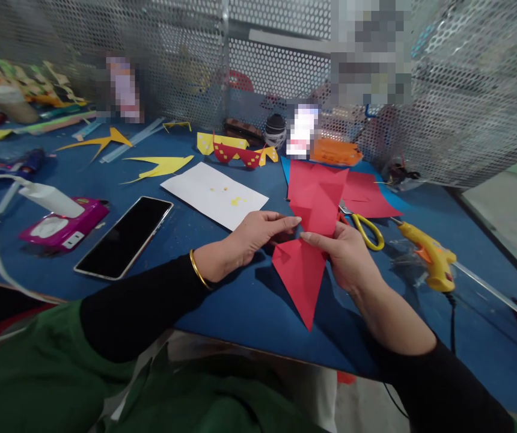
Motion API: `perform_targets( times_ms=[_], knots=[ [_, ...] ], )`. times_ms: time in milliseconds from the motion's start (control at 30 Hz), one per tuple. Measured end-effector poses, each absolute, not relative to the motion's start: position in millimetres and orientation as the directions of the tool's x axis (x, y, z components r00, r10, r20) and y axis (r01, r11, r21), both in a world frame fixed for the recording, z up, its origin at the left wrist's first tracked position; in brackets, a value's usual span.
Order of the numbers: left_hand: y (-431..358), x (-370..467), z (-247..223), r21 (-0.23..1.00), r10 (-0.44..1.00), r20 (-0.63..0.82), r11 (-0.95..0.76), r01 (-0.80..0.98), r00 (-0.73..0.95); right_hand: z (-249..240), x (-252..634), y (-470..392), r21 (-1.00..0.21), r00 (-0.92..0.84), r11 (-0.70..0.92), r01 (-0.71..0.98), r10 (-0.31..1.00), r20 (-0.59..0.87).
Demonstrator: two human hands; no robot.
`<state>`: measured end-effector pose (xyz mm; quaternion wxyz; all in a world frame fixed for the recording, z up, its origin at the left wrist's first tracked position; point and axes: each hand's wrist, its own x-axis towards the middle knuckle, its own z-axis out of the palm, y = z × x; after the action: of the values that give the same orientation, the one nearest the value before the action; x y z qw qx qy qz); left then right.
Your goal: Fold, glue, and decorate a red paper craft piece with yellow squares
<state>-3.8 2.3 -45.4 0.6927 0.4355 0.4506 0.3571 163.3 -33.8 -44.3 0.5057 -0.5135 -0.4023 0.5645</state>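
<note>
A folded piece of red paper (304, 264), creased and pointed at its lower end, is held upright above the blue table. My right hand (346, 252) pinches its middle, thumb in front and fingers behind. At the paper's left edge is my left hand (258, 234), thumb and fingers closed together on it; the fingertips are partly hidden. More red sheets (369, 195) lie behind the paper, over a blue sheet. Just right of it rest scissors (369, 231) with yellow handles.
A yellow glue gun (434, 255) lies at right. White paper (213, 195), a black-screened phone (125, 237) and a magenta power strip (64, 222) are at left. Cut yellow shapes (162, 167) and red paper glasses (238, 154) lie farther back, before a perforated metal screen (281, 66).
</note>
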Motion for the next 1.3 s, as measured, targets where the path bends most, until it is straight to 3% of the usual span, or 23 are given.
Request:
perform_targets(
  times_ms=[300, 767, 867, 933, 1033, 1133, 1233, 1300],
  knots=[
    [1, -1, -45, 0.925, 0.929, -0.281, 0.329, -0.19, 0.241, -52, 161, -35, -0.983, -0.015, -0.131, -0.127, 0.991, -0.13],
    [-1, 1, -44, 0.887, 0.905, -0.35, 0.403, -0.227, 0.24, -53, 156, -35, -0.988, -0.025, -0.114, -0.106, 0.993, -0.112],
    [0, 0, -45, 0.869, 0.896, -0.375, 0.429, -0.246, 0.239, -55, 162, -32, -0.993, -0.041, -0.119, 0.001, 0.992, -0.119],
    [2, 0, -45, 0.882, 0.912, -0.358, 0.401, -0.247, 0.202, -54, 169, -29, -0.98, -0.005, -0.094, 0.175, 0.995, -0.096],
    [5, -2, -44, 0.91, 0.937, -0.319, 0.345, -0.23, 0.145, -43, 185, -28, -0.841, 0.073, 0.003, 0.54, 0.996, 0.051],
    [7, -4, -42, 0.925, 0.948, -0.295, 0.315, -0.213, 0.119, -23, 205, -36, -0.567, 0.2, -0.027, 0.823, 0.949, 0.245],
    [8, -7, -38, 0.939, 0.957, -0.266, 0.284, -0.193, 0.114, -5, 228, -56, -0.394, 0.433, -0.282, 0.875, 0.819, 0.376],
    [8, -8, -35, 0.944, 0.957, -0.262, 0.28, -0.172, 0.123, -1, 245, -73, -0.354, 0.568, -0.45, 0.82, 0.718, 0.403]
  ],
)
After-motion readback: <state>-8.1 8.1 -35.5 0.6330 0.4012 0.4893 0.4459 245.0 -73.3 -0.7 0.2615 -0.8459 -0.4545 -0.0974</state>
